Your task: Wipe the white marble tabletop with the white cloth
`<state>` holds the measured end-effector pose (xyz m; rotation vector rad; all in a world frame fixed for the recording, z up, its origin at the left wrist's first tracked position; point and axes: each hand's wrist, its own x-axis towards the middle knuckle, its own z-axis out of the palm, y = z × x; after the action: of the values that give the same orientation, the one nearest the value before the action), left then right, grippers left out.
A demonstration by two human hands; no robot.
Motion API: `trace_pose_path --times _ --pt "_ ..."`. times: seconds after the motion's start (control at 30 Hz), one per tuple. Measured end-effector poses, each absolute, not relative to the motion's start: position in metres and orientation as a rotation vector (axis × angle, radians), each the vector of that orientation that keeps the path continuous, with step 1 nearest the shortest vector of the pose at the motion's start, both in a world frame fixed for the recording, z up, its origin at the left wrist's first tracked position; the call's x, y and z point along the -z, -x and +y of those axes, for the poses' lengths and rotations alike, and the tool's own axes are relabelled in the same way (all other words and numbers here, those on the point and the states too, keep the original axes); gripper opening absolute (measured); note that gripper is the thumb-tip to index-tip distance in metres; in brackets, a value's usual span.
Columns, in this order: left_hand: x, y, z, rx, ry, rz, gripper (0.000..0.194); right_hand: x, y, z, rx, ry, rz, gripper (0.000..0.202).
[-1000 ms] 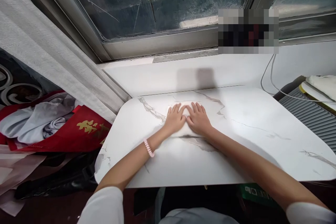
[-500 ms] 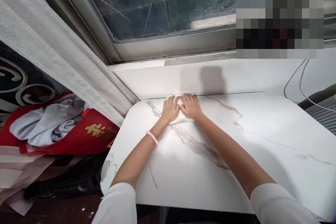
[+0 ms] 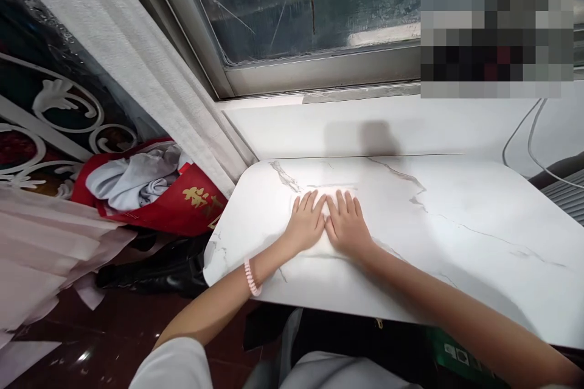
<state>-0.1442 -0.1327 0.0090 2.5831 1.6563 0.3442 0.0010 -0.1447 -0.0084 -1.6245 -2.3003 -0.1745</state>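
A white cloth (image 3: 323,247) lies flat on the white marble-patterned table (image 3: 479,206), mostly hidden under my two hands. My left hand (image 3: 306,223), with a pink coiled band (image 3: 251,278) round the wrist, presses palm down on its left part. Beside it my right hand (image 3: 349,225) rests flat on the right part. The fingers of both hands are stretched out and somewhat spread, pointing toward the wall, and the thumbs nearly meet in the middle.
Behind the table rise a low white wall (image 3: 283,127) and a metal-framed window (image 3: 365,64). A pale curtain (image 3: 150,67) hangs at the left, near a red bag (image 3: 157,209) filled with light-coloured cloth. White cables (image 3: 531,140) run down at the right.
Both hands have drawn the cloth back from the wall edge toward me, staying flat on it. The view has shifted, showing more of the floor and the table's front edge.
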Motion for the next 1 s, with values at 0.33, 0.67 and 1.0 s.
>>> trace_pose_path --times 0.33,0.67,1.0 --pt "-0.013 0.189 -0.236 -0.312 -2.550 1.760 0.050 0.008 0.038 -0.228 0.070 1.382 -2.391 0.057" --pt "-0.005 0.290 -0.217 -0.162 -2.348 2.129 0.052 0.000 0.137 -0.186 -0.225 1.126 -2.476 0.060" --pt "-0.015 0.292 -0.060 -0.156 -2.284 2.125 0.052 0.002 0.163 -0.048 -0.135 1.392 -2.308 0.051"
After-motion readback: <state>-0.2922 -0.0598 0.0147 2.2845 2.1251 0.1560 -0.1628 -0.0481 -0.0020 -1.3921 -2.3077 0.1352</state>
